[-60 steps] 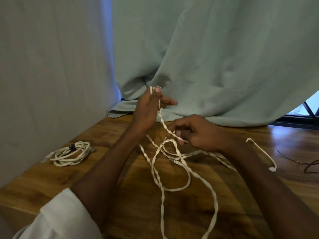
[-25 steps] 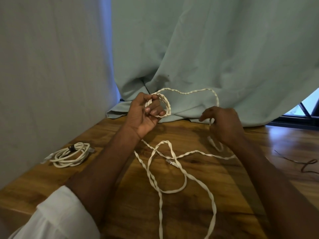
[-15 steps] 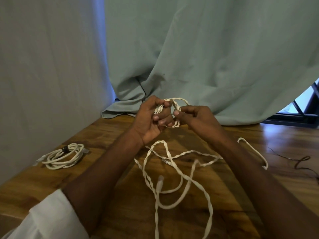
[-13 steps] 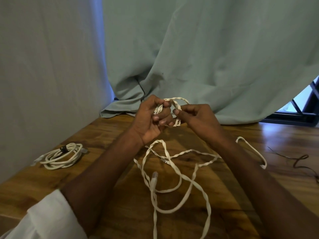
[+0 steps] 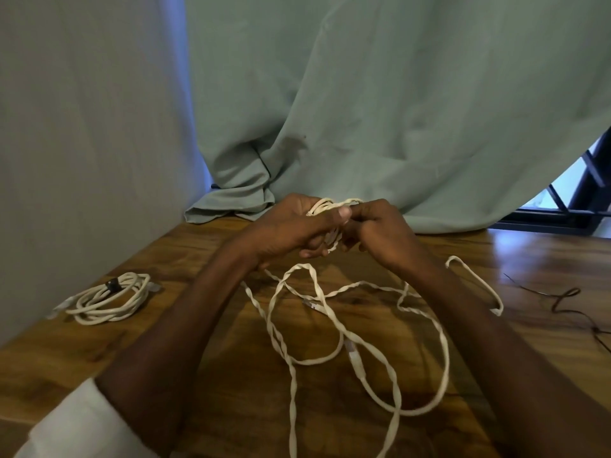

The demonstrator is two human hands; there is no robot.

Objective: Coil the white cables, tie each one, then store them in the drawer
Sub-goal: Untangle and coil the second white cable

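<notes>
Your L hand [image 5: 291, 231] grips small coil of the white cable [image 5: 325, 209], thumb clamped across loops. R hand [image 5: 377, 231] pinches same coil from other side, fingers curled. Rest of cable trails loose over wooden table [image 5: 205, 375]. Tied coil [image 5: 109, 297] sits far left nr wall.

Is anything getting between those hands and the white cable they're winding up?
Nothing visible does: the left hand already grips the small coil, and the right hand holds the same cable beside it.
</notes>
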